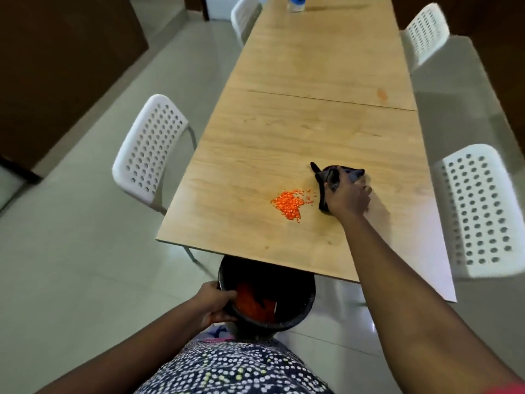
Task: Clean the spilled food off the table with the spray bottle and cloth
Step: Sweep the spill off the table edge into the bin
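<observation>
Right hand (pixel 348 199) gripping black cloth (pixel 331 177), left hand (pixel 216 301) holding bin (pixel 301 314)

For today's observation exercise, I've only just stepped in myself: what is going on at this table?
A person is clearing spilled orange grains off a wooden table. The right hand presses a dark cloth on the tabletop just right of the pile. The left hand grips the rim of a black bin held under the table's near edge, with orange grains already inside. A spray bottle stands at the far end.
</observation>
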